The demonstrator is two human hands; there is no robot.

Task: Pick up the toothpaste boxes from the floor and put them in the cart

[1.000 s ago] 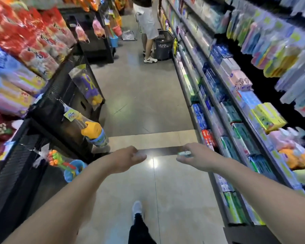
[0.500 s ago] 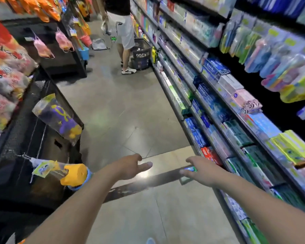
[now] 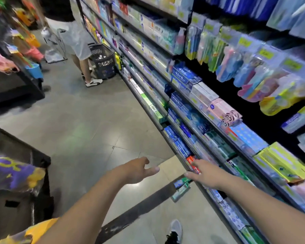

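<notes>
My right hand (image 3: 205,175) reaches forward beside the low shelves, fingers curled over a green, white and blue toothpaste box (image 3: 180,187) that hangs below the palm. The box is blurred, and I cannot tell whether it is one box or two. My left hand (image 3: 136,170) is stretched out beside it over the floor, fingers apart and empty. A black basket cart (image 3: 102,61) stands far up the aisle against the shelving. No other toothpaste box shows on the floor.
A person in light shorts (image 3: 76,41) stands next to the cart. Shelves of toothpaste and toothbrushes (image 3: 201,95) line the right side. Black display racks with hanging toys (image 3: 16,173) line the left. A dark strip (image 3: 139,208) crosses the tiled floor.
I have walked forward along the aisle and the view has swung right toward the shelves. The cart and the person are closer. Both hands stay stretched out, the right one still on the box.
</notes>
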